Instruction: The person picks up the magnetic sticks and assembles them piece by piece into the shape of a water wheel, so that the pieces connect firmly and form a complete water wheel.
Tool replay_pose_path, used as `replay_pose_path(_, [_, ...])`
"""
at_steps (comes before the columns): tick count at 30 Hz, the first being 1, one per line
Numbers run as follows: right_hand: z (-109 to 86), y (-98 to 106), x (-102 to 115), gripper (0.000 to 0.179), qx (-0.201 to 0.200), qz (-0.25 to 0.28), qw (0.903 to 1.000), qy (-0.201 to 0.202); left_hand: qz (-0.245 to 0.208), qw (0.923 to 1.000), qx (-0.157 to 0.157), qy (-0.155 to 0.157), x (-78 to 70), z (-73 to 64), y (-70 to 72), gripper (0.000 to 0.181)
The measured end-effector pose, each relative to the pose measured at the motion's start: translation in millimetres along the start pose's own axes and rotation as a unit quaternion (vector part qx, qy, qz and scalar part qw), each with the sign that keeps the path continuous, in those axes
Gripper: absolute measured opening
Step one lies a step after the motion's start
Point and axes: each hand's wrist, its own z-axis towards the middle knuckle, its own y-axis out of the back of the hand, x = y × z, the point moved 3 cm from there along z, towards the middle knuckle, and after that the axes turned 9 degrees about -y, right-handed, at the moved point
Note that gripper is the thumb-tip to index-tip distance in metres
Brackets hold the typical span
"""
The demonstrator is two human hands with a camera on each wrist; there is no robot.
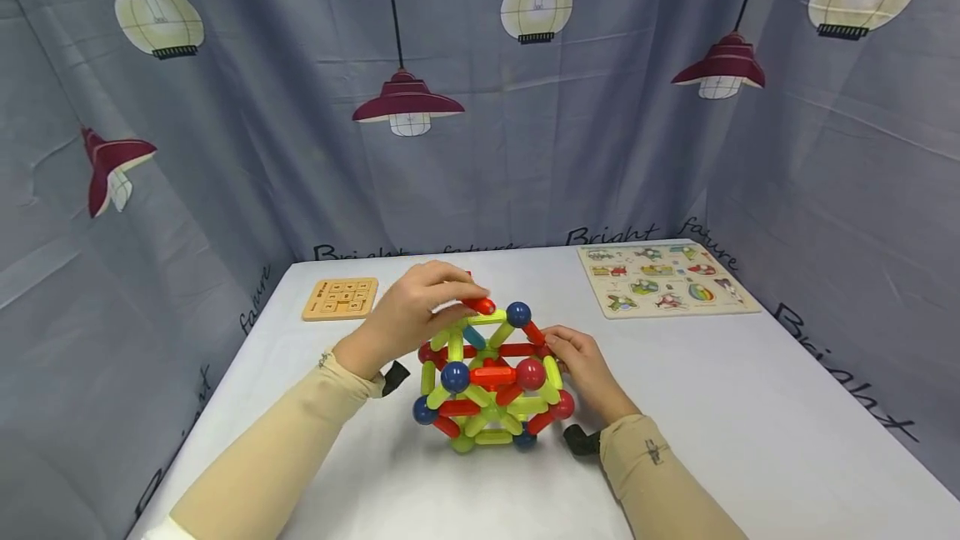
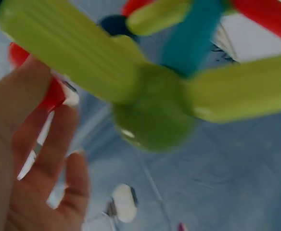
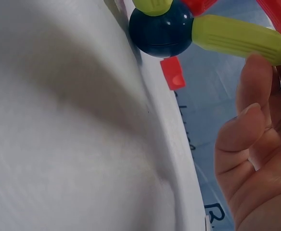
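A cage-like magnetic ball-and-rod structure stands on the white table, built of lime and red rods with blue, red and green balls. Above its top, my left hand pinches a red magnetic rod between thumb and fingers. In the left wrist view, that red rod is partly covered by the thumb, beside a green ball joining several rods. My right hand grips the structure's right side. The right wrist view has its fingertips at a lime rod, which runs to a dark blue ball.
A wooden number slide puzzle lies at the back left of the table. Farther right is a picture peg board. Grey-blue curtains printed with lamps enclose the table's back and sides. Black straps hang by the wrists.
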Motion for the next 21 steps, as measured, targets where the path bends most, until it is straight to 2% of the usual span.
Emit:
replay_pose_path(1, [-0.2,0.2,0.1,0.037,0.002,0.000,1.0000,0.002,0.005,0.9994,0.019,-0.029,-7.5,8.3,-0.2,0.036])
replay_pose_path(3, [-0.4,0.3,0.1,0.037,0.002,0.001,1.0000,0.006,0.019,0.9958,0.065,-0.062,-17.9,21.0,-4.3,0.033])
replay_pose_path(7, [-0.9,-1.0,-0.4,0.036,0.009,0.009,0.9999,0.011,0.036,0.9841,0.161,-0.065,-26.9,33.6,-15.5,0.027])
replay_pose_path(9, [-1.0,-1.6,-1.3,0.036,0.012,0.015,0.9998,0.010,0.032,0.9788,0.192,-0.064,-28.8,36.8,-20.0,0.027])
replay_pose_path(11, [-1.1,-2.3,-1.8,0.036,0.016,0.019,0.9996,0.010,0.020,0.9758,0.208,-0.065,-31.2,39.5,-22.2,0.027])
replay_pose_path(14, [-1.7,-2.8,-0.1,0.037,0.019,0.020,0.9995,0.014,0.009,0.9737,0.215,-0.075,-33.5,41.3,-24.2,0.027])
replay_pose_path(21, [-2.5,-1.0,2.7,0.036,0.023,0.020,0.9992,0.025,-0.013,0.9753,0.204,-0.083,-33.1,43.0,-31.1,0.030])
